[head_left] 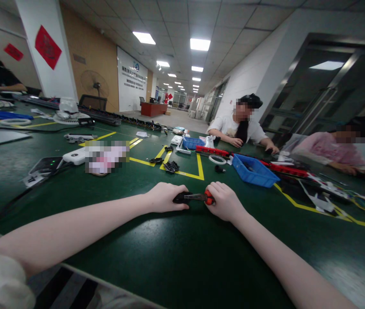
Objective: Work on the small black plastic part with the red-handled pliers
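My left hand [167, 197] is closed around a small black part [181, 198] above the green table [156, 253]; its exact kind is hidden by the fingers. My right hand [224, 200] grips red-handled pliers [208, 197], with the fingers wrapped over the handles. The metal jaws point left and meet the black part; I cannot tell how tightly they bite. Beyond my hands, several black plastic pieces [171, 166] lie in and around a yellow tape outline [198, 175]. A small black piece [220, 169] sits farther right.
A blue bin [254, 171] with dark contents stands at right, near red strips [212, 150] and a white ring [217, 159]. On the left lie a phone [105, 159], a white power bank [74, 156] and a cable [18, 197]. Co-workers [246, 124] sit across the table.
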